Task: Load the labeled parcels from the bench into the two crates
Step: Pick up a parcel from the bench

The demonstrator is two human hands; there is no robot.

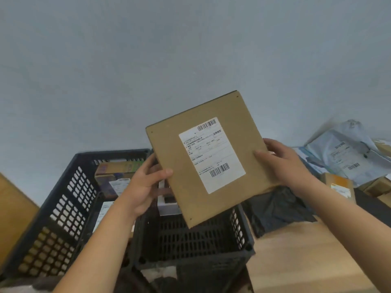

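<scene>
I hold a flat brown cardboard parcel [182, 193] with a white barcode label, tilted up above the crates. My left hand [148, 185] grips its left edge, thumb on the front. My right hand [279, 159] grips its right edge the same way. Below it stands a small black crate [239, 229] with an open slatted floor showing. To the left is a larger black crate [63, 206] that holds a brown box with a label [114, 168] and other labeled parcels, partly hidden by my left arm.
The wooden bench [300, 261] runs along the right. On it lie a black poly bag [277, 210], a small brown labeled box [340, 187] and a pile of grey-white poly mailers [347, 153]. A brown cardboard sheet [14, 210] stands at the far left.
</scene>
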